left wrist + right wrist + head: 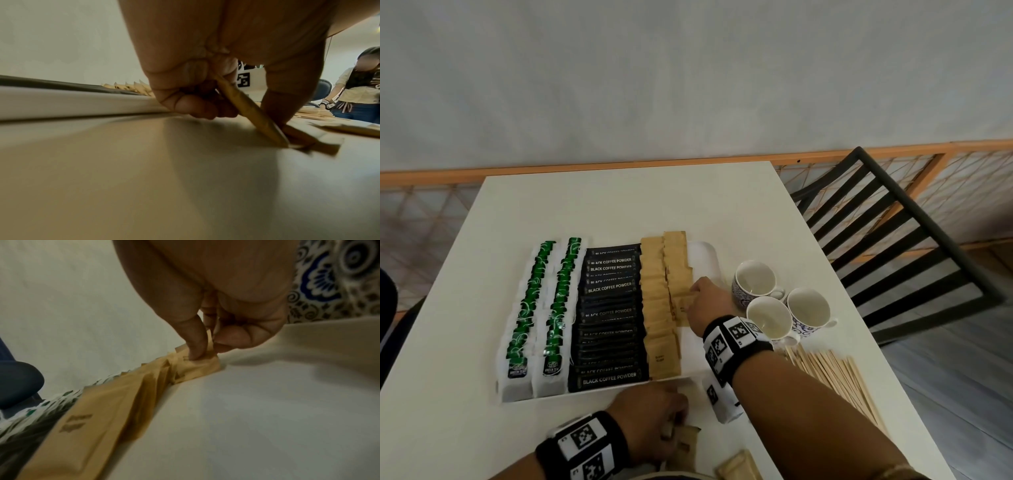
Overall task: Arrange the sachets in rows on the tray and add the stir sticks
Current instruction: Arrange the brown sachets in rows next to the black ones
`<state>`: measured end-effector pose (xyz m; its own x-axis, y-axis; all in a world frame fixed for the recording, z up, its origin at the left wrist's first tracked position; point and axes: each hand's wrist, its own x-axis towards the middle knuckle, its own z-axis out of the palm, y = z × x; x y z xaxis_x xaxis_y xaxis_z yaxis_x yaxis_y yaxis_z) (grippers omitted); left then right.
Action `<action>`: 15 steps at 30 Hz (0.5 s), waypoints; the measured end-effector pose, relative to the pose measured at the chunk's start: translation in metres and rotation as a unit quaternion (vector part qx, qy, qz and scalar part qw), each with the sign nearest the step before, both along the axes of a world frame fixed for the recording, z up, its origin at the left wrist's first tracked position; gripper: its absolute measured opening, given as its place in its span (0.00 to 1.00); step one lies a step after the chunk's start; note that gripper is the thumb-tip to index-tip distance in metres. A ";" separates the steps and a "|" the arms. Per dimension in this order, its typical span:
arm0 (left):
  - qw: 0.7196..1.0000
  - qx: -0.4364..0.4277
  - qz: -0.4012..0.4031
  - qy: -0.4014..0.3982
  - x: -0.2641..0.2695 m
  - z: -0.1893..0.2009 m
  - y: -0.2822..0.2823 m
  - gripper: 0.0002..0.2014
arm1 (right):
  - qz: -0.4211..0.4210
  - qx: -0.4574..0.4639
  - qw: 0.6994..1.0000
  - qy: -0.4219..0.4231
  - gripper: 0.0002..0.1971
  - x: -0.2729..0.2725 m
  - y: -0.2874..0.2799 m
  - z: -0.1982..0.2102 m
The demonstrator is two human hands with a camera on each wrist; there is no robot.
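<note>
Head view: right hand [705, 301] over white tray [703, 255], fingertips pinching brown sugar sachet [681, 305] at the near end of the second, unfinished brown row. Left hand [650, 418] on counter [619, 202] just before the tray, fingers curled round loose brown sachets [688, 442]. Green tea rows [541, 315], black coffee powder row [609, 315], first brown row [659, 308] filled. Stir sticks [835, 377] piled on counter right of tray, near three cups [780, 301].

Left wrist view: fingers [185, 105] curled round a tilted sachet [252, 113], its corner touching counter.

Right wrist view: thumb and fingers [195, 339] pinching sachet edge on the tray.
</note>
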<state>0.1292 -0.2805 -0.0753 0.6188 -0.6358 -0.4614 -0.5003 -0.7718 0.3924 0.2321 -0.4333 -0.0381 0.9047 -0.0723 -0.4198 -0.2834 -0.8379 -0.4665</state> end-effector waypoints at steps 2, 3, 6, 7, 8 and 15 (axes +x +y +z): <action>1.000 -0.012 0.014 0.011 0.000 -0.001 0.001 0.15 | -0.014 0.012 1.000 0.003 0.20 0.002 0.001 -0.002; 1.000 -0.014 0.015 0.014 0.000 -0.001 0.002 0.15 | -0.020 0.018 1.000 0.003 0.21 0.003 0.002 -0.004; 0.999 -0.025 -0.007 0.021 0.001 0.000 0.001 0.16 | -0.036 0.038 0.999 -0.001 0.20 0.004 0.004 -0.008; 0.999 -0.032 -0.012 0.026 0.002 0.001 0.000 0.16 | -0.040 0.042 0.998 -0.005 0.20 0.005 0.004 -0.009; 0.999 -0.038 -0.015 0.032 0.003 0.002 -0.001 0.16 | -0.044 0.046 0.998 -0.010 0.19 0.005 0.004 -0.010; 0.993 -0.064 0.033 0.094 0.007 -0.004 0.005 0.12 | -0.041 0.052 0.998 -0.018 0.21 0.006 0.002 -0.017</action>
